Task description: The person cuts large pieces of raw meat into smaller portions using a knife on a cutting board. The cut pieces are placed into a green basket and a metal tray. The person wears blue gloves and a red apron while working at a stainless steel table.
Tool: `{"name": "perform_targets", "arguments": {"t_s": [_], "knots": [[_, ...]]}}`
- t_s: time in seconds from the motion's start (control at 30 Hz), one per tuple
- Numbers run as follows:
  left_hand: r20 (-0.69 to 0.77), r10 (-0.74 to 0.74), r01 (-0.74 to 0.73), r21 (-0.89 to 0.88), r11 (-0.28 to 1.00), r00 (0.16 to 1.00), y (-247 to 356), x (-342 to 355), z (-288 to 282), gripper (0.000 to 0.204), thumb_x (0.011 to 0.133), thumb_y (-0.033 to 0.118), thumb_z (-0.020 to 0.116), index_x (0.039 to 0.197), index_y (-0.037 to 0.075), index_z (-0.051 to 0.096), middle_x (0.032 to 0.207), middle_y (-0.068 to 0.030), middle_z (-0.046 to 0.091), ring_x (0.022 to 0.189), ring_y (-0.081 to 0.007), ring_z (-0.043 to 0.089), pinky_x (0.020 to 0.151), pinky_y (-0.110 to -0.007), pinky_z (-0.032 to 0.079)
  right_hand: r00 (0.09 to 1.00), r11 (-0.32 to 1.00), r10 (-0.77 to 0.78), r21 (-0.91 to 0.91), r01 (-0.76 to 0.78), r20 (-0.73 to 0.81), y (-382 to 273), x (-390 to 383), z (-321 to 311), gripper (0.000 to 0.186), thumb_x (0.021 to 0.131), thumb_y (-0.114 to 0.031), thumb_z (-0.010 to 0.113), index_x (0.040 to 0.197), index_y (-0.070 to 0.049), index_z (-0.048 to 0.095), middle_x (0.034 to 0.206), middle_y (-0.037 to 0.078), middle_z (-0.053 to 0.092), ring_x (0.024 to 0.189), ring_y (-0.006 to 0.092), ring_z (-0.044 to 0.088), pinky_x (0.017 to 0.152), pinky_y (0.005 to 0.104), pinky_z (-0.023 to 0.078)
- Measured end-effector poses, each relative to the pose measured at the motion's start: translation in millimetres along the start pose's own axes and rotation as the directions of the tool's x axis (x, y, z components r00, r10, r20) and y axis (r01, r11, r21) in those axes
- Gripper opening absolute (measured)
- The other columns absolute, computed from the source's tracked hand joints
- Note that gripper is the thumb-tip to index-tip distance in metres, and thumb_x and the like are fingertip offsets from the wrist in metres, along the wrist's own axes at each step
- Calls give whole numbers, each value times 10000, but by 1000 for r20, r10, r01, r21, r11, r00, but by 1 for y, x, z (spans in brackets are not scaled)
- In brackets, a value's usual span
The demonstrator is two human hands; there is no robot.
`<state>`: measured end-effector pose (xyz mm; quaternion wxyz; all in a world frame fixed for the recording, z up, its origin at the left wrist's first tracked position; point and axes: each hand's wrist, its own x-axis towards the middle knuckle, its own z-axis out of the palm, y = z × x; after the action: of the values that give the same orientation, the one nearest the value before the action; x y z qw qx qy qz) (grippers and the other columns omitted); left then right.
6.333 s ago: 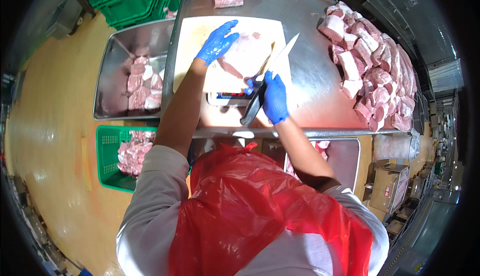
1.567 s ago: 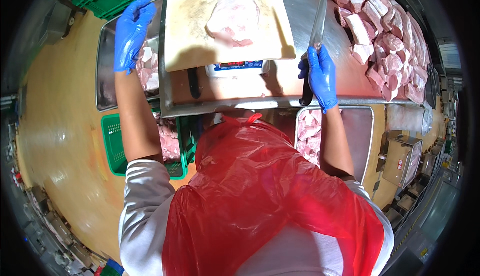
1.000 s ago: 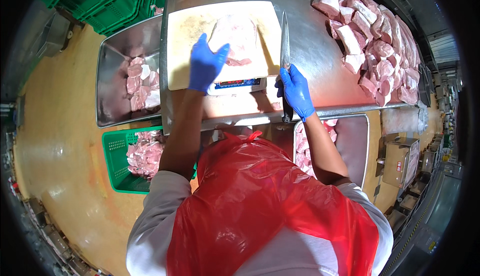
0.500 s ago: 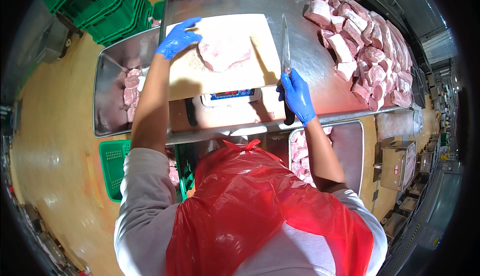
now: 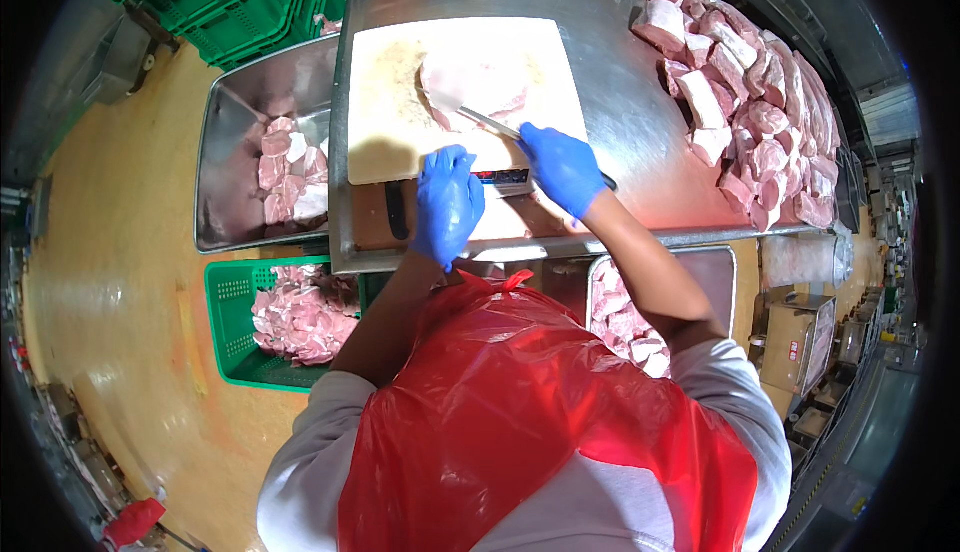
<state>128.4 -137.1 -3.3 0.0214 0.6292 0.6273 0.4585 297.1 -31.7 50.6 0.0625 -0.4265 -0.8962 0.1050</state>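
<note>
On the white cutting board (image 5: 385, 142) lies a pale pink slab of raw meat (image 5: 480, 77). My right hand (image 5: 565, 170), in a blue glove, is closed round the dark handle of a knife (image 5: 490, 122). Its blade points left and away from me, against the near side of the slab, and glare washes out the tip. My left hand (image 5: 449, 207), also blue-gloved, is at the board's near edge with its fingers bunched together; I cannot make out whether anything is in them. Partly hidden between the hands is the scale (image 5: 515, 180) under the board.
A large heap of meat pieces (image 5: 765, 117) covers the right of the steel table (image 5: 615, 82). Metal tubs with meat stand left (image 5: 225, 152) and front right (image 5: 712, 287). A green crate (image 5: 232, 352) of trimmings sits front left. A black handle (image 5: 397, 210) lies left of my left hand.
My left hand has left the slab's far left side and come back to the board's near edge. My right hand has swung the knife from upright beside the board to across the slab.
</note>
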Motion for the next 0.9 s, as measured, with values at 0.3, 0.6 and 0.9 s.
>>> {"name": "perform_targets", "arguments": {"t_s": [0.3,0.6,0.9], "knots": [[-126,-80,82,14,996,989,-13,-19,-25,199,801,-34,624,985,3,692,942,-171,677,907,-346,659,839,-404,526,979,985,-172,0,173,106,1,36,9,216,966,-216,519,1098,-69,609,909,188,703,833,402,688,715,486,541],[-141,-104,100,-31,994,985,3,13,-4,187,874,76,647,1045,12,688,1019,-162,673,938,-344,662,853,-409,537,984,974,-174,-141,178,42,105,-27,-37,126,993,-176,532,1034,-61,560,878,222,659,779,439,650,662,522,511],[-94,-16,19,29,999,995,-35,24,39,176,791,74,668,966,91,663,946,-98,607,912,-304,601,787,-436,522,997,997,-65,-48,64,-29,57,-17,-11,152,997,-218,539,1053,-81,573,852,216,665,766,430,652,658,526,502]]}}
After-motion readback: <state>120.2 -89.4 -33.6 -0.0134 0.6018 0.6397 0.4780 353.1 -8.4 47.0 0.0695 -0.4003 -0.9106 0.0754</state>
